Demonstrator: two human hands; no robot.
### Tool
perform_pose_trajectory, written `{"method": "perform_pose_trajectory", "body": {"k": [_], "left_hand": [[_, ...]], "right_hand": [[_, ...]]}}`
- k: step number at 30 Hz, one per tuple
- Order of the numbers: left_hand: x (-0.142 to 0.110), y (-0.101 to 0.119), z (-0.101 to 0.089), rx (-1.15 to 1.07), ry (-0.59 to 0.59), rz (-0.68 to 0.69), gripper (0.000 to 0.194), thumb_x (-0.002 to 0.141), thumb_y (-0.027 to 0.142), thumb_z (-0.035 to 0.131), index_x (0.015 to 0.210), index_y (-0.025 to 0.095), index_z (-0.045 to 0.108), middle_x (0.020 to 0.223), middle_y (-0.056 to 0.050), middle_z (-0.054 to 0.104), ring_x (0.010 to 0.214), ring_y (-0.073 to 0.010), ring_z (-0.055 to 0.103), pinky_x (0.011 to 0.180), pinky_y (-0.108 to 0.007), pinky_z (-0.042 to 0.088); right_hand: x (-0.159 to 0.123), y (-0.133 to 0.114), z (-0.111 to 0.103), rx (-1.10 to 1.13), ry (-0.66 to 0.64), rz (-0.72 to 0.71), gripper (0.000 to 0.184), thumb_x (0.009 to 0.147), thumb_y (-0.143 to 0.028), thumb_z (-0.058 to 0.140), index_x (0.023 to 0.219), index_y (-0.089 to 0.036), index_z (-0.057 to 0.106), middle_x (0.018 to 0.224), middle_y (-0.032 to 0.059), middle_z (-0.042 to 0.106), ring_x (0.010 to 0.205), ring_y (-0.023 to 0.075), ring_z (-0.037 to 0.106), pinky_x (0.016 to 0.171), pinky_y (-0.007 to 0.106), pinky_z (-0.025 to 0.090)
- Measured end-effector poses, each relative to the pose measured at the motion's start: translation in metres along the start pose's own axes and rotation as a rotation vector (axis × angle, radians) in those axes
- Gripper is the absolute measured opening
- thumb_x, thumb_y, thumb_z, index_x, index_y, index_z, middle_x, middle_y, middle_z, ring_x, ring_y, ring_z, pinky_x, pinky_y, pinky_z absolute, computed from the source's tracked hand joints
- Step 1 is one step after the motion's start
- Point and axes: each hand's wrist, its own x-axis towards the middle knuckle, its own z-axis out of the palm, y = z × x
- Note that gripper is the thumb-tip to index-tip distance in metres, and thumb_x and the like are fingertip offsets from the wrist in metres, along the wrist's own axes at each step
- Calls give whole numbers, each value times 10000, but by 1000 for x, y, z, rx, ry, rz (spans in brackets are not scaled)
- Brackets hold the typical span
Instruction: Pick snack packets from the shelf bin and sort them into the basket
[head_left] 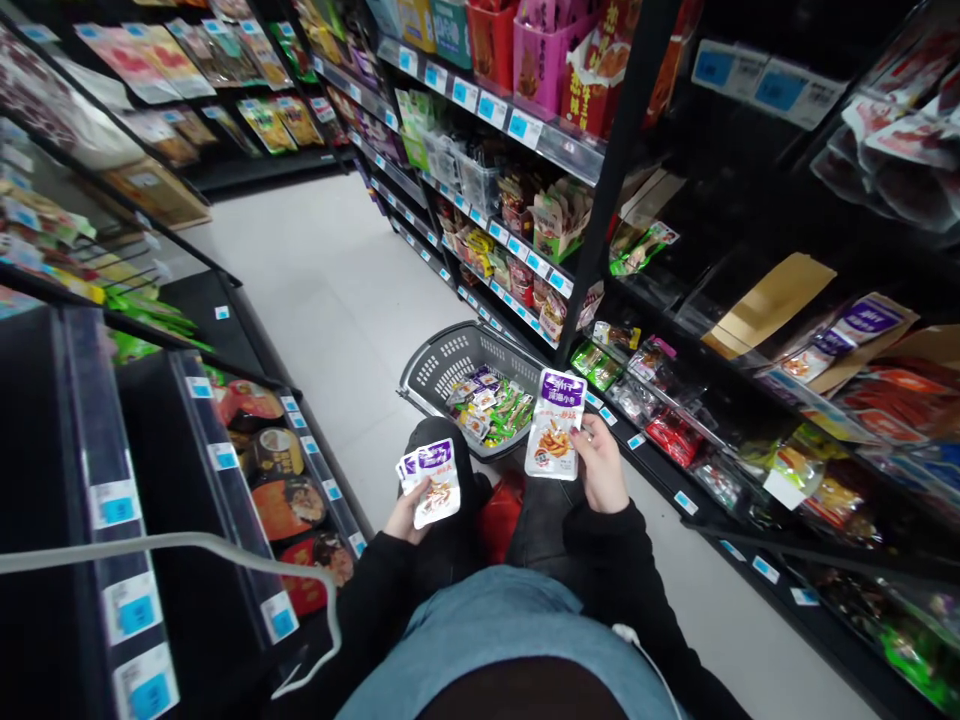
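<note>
My right hand (602,463) grips a white and purple snack packet (556,425) by its right edge, its printed front facing me. In my left hand (407,515) is a small fanned stack of similar snack packets (435,485), pinched under the thumb. Just beyond both hands a grey shopping basket (442,355) stands on the floor. Many small green, white and purple packets (491,405) lie inside it. The packet in my right hand overlaps the basket's right side in view.
Stocked shelves (559,145) run along the right, with an open box (855,335) holding a purple and white packet. At left stands a black rack with bowl-shaped packages (289,505). A white cable (187,540) crosses the lower left. Pale floor (300,260) stretches ahead between the shelves.
</note>
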Motion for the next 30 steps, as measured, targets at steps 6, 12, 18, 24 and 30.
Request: {"method": "perform_pose_trajectory", "body": {"k": [6, 12, 18, 24, 30], "left_hand": [[-37, -2, 52, 105, -122, 50, 196, 716, 64, 628, 910, 37, 637, 775, -169, 717, 679, -275, 693, 743, -380, 557], [-88, 4, 115, 25, -326, 109, 251, 632, 157, 739, 859, 76, 669, 824, -149, 725, 852, -356, 675, 866, -480, 505], [-103, 0, 133, 73, -448, 59, 311, 583, 225, 799, 830, 88, 668, 807, -136, 727, 951, -363, 649, 913, -481, 477], [-108, -1, 132, 134, -494, 95, 373, 562, 278, 823, 853, 89, 687, 832, -132, 728, 952, -346, 652, 905, -457, 482], [-114, 2, 132, 187, -447, 182, 386, 546, 302, 836, 838, 91, 696, 828, -124, 728, 864, -312, 678, 866, -433, 501]], "right_hand": [[-2, 30, -11, -127, -37, 63, 366, 664, -442, 706, 818, -200, 478, 745, 3, 598, 695, 209, 591, 663, 305, 496], [-16, 43, -16, -384, 158, -139, 267, 790, -419, 586, 895, -198, 480, 719, -14, 521, 678, 177, 533, 636, 259, 441], [-29, 36, -9, -525, 60, -248, 193, 882, -378, 493, 898, -186, 490, 740, -4, 530, 689, 166, 537, 652, 244, 425], [-29, 35, -4, -487, -178, -229, 186, 886, -317, 466, 948, -173, 565, 807, 29, 591, 764, 194, 582, 676, 255, 447], [-32, 34, 2, -494, 12, -349, 272, 909, -388, 513, 1059, -166, 560, 884, 47, 569, 775, 186, 551, 693, 268, 443]]}}
